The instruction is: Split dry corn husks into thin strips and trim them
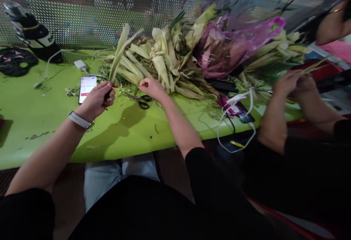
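My left hand [99, 98], with a white watch on its wrist, is closed around the lower end of a pale green corn husk [120, 52] that stands up from the fingers. To its right, my right hand [153, 88] has its fingers curled in a pinch at the front edge of a heap of corn husks [163, 61]. Whatever sits between those fingertips is too small to make out. Black-handled scissors [143, 102] lie on the green table [131, 130] just below the right hand. A lit phone [85, 92] lies behind my left hand, partly covered by it.
A pink plastic bag [219, 52] of dry husks rests against the heap. White cables [251, 105] and phones lie to the right, near a co-worker's hands [294, 83]. At the left stand a black bottle [35, 35] and a black fan-like object [17, 61]. Perforated mesh [90, 10] closes off the back.
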{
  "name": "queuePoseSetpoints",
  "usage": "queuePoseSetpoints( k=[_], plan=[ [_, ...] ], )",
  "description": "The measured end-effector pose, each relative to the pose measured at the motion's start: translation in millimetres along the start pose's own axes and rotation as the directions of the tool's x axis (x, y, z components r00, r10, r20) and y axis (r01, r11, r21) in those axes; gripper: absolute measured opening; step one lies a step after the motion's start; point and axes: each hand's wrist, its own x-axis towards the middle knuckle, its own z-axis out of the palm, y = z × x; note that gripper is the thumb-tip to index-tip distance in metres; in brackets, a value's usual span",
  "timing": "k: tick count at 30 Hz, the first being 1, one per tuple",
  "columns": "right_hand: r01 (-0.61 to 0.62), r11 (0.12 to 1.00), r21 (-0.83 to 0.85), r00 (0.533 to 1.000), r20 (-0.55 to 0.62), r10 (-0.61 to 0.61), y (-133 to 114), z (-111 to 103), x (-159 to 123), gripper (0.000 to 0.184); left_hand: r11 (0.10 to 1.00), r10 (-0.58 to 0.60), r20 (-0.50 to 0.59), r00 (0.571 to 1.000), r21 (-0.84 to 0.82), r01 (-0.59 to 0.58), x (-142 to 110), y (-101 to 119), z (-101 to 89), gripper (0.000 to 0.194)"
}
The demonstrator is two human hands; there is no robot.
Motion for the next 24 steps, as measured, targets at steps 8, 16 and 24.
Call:
queuePoseSetpoints(
  k=[8,16,24],
  plan=[
    [0.026,0.998,-0.051,1.000,0.016,-0.025,2.9,19.1,4.8,0.010,0.998,0.069,-0.082,0.994,0.006,-0.068,10.1,-27.2,-22.9,0.022],
    [-0.098,0.627,0.773,0.994,0.109,0.021,-8.9,-2.6,0.5,0.023,0.995,0.102,-0.148,0.984,-0.006,-0.104,13.6,-32.2,-28.6,0.018],
    [-0.094,0.366,0.926,0.993,0.114,-0.034,-20.7,-17.7,-9.3,0.031,0.996,0.073,-0.188,0.980,-0.040,-0.082,14.3,-31.9,-21.2,0.020]
  ],
)
